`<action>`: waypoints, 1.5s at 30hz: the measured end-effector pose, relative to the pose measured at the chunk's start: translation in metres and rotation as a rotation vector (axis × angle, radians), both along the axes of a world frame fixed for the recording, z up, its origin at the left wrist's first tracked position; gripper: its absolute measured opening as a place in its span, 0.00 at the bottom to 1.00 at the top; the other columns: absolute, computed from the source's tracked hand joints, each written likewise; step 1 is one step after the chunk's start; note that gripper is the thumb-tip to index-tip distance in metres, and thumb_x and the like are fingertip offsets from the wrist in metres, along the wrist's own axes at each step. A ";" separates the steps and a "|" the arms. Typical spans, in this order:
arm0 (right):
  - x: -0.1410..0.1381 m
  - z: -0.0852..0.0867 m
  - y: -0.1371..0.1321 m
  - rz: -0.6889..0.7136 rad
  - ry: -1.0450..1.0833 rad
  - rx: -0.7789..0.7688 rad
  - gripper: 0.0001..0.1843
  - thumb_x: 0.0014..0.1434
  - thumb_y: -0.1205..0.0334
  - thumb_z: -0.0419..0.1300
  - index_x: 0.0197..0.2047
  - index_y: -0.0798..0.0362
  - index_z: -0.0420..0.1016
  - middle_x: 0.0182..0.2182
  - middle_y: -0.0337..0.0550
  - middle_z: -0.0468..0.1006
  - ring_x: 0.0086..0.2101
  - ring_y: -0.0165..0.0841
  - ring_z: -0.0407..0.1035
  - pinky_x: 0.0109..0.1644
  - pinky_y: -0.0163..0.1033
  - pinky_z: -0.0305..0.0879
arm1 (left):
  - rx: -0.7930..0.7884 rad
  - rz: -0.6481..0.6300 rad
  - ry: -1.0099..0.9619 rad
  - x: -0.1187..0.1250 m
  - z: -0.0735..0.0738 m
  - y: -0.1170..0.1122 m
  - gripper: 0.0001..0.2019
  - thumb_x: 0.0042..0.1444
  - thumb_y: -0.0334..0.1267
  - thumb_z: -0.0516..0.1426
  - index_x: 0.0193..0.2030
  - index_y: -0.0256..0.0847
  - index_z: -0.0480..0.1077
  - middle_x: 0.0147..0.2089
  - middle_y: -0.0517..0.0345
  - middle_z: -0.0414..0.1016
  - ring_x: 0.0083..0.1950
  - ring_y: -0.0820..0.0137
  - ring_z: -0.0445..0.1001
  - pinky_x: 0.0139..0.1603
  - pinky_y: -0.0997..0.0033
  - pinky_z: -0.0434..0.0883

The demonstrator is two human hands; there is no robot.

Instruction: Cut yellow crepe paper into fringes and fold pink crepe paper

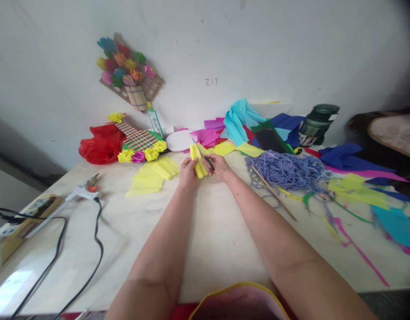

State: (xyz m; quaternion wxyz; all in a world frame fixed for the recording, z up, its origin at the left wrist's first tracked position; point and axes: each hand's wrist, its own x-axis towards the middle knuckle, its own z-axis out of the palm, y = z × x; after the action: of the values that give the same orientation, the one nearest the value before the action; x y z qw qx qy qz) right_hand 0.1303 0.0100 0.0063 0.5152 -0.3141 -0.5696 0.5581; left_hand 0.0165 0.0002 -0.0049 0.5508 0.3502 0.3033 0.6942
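My left hand [189, 172] pinches a folded strip of yellow crepe paper [198, 161] by its left side, over the middle of the table. In my right hand [218, 167] is a pair of scissors [209, 163], its blades pointing up and left across the paper's upper right edge. I cannot tell whether the blades are cutting into it. Flat on the table left of my hands are loose yellow crepe paper pieces [146, 179]. A white oval card [181, 141] lies just beyond my hands.
A white glue gun [83, 192] and its cord lie left, near a power strip [33, 211]. Purple yarn [288, 171], a wooden stick [274, 193] and coloured paper scraps [358, 191] spread right. A stick craft with paper flowers [138, 138] leans at the back beside a glue tube [155, 121].
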 end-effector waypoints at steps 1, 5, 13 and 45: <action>0.000 0.000 0.000 0.016 0.002 -0.004 0.15 0.43 0.54 0.63 0.28 0.55 0.67 0.11 0.30 0.62 0.12 0.22 0.54 0.14 0.29 0.52 | -0.003 -0.009 0.002 0.000 0.000 0.000 0.13 0.38 0.36 0.62 0.24 0.38 0.59 0.20 0.63 0.67 0.20 0.74 0.68 0.23 0.73 0.65; 0.003 0.008 -0.006 0.050 -0.013 -0.027 0.16 0.46 0.51 0.60 0.24 0.55 0.62 0.12 0.31 0.63 0.12 0.22 0.56 0.15 0.29 0.55 | -0.003 -0.037 0.007 0.000 0.001 -0.001 0.14 0.38 0.37 0.62 0.25 0.38 0.58 0.20 0.61 0.69 0.19 0.72 0.69 0.22 0.72 0.65; 0.007 0.022 -0.017 0.027 -0.070 -0.049 0.17 0.47 0.51 0.59 0.22 0.55 0.60 0.12 0.32 0.63 0.12 0.22 0.57 0.13 0.28 0.53 | 0.007 -0.062 0.028 0.000 0.001 -0.002 0.12 0.39 0.37 0.61 0.25 0.38 0.59 0.21 0.58 0.70 0.20 0.70 0.69 0.21 0.71 0.66; 0.005 0.012 -0.009 0.031 -0.068 -0.044 0.15 0.45 0.53 0.61 0.24 0.54 0.63 0.11 0.31 0.63 0.12 0.23 0.56 0.13 0.29 0.55 | -0.039 -0.005 0.021 0.000 0.001 -0.001 0.12 0.36 0.36 0.62 0.23 0.38 0.60 0.19 0.61 0.68 0.19 0.74 0.67 0.22 0.74 0.65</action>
State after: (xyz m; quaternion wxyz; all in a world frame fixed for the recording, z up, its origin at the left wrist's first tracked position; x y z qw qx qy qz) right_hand 0.1357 0.0014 0.0179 0.4799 -0.3353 -0.5792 0.5674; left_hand 0.0163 -0.0009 -0.0036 0.5561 0.3472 0.3216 0.6831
